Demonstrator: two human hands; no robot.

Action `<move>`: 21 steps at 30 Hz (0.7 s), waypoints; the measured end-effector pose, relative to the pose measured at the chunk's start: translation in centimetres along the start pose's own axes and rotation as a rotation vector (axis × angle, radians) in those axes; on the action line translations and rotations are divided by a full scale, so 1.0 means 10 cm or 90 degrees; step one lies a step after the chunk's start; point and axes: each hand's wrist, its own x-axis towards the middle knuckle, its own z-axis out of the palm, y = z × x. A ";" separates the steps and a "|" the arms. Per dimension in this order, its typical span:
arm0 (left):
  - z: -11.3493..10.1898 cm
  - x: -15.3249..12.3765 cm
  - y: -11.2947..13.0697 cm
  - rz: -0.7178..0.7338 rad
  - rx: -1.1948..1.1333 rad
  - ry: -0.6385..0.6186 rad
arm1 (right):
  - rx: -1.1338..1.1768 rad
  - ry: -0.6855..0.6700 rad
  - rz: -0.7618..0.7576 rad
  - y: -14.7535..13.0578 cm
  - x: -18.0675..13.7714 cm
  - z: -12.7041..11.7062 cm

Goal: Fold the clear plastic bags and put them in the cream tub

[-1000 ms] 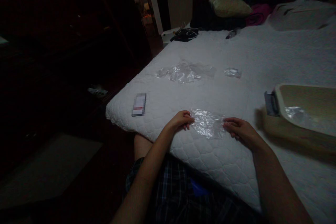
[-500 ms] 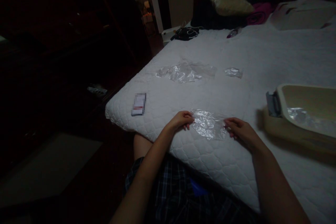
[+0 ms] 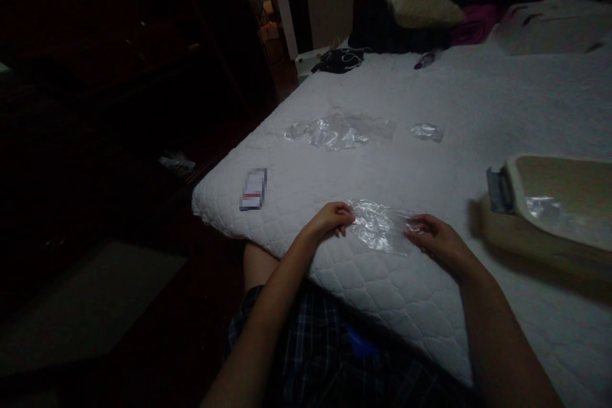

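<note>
A small clear plastic bag (image 3: pixel 380 228) lies flat near the front edge of a white quilted mattress (image 3: pixel 430 166). My left hand (image 3: pixel 329 219) pinches the bag's left edge with curled fingers. My right hand (image 3: pixel 436 241) pinches its right edge in the same way. The bag is stretched between the two hands. Farther back on the mattress lie a larger crumpled clear plastic sheet (image 3: pixel 339 131) and a small plastic scrap (image 3: pixel 425 132).
A beige box (image 3: pixel 549 210) with a grey clip and plastic inside sits at the right. A small card-like packet (image 3: pixel 253 189) lies near the mattress corner. Pillows and clothes (image 3: pixel 421 9) pile at the far end. Dark floor lies to the left.
My right hand has slid slightly left along the bag's edge. The left hand and the bag stay almost where they were.
</note>
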 end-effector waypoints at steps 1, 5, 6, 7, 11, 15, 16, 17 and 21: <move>0.00 0.00 0.00 0.002 0.000 0.000 | 0.000 0.004 -0.001 0.00 0.00 0.00; 0.01 -0.01 0.00 -0.005 -0.005 0.000 | 0.031 -0.006 0.001 0.00 0.00 -0.01; 0.01 -0.01 0.00 -0.006 -0.005 0.000 | 0.044 -0.013 0.005 0.01 0.00 -0.01; 0.01 -0.01 0.00 -0.006 -0.004 0.000 | 0.057 -0.020 0.013 0.02 0.01 -0.02; 0.01 -0.01 0.00 -0.007 0.007 0.001 | 0.080 -0.012 0.055 0.04 0.05 -0.05; 0.00 -0.02 -0.01 0.003 0.007 -0.004 | 0.070 -0.006 0.044 0.04 0.04 -0.05; 0.00 -0.02 -0.01 0.006 0.005 -0.005 | 0.064 -0.006 0.035 0.04 0.03 -0.05; 0.00 -0.02 -0.01 0.009 0.003 -0.006 | 0.060 -0.005 0.026 0.04 0.02 -0.05; 0.01 -0.04 -0.03 0.034 0.019 0.008 | 0.056 0.016 0.015 0.02 0.01 -0.03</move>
